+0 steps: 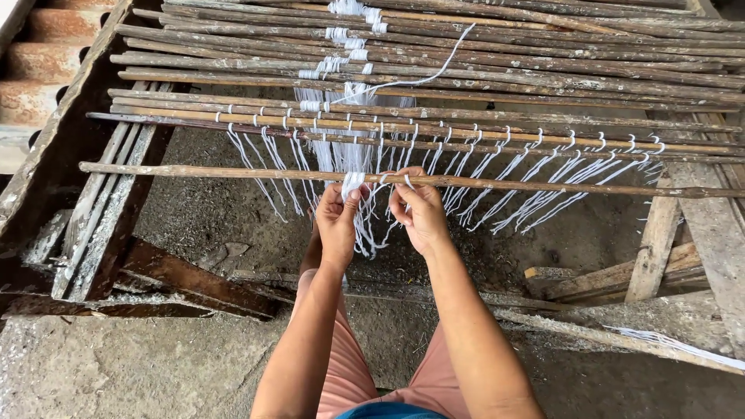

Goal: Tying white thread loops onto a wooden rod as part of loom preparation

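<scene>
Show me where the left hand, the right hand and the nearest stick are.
left hand [337, 225], head view, back of the hand.
right hand [419, 213], head view, back of the hand.
nearest stick [194, 170], head view, bare left stretch.

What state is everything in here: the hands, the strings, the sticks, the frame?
Left hand: pinching white string.
Right hand: pinching white string at the nearest stick.
Nearest stick: lying across the frame, being tied.
White strings: knotted on sticks, ends dangling loose.
Far sticks: lying side by side.
Wooden frame: weathered, worn.

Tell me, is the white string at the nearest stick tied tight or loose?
Cannot tell: both hands cover the white string at the nearest stick.
</scene>
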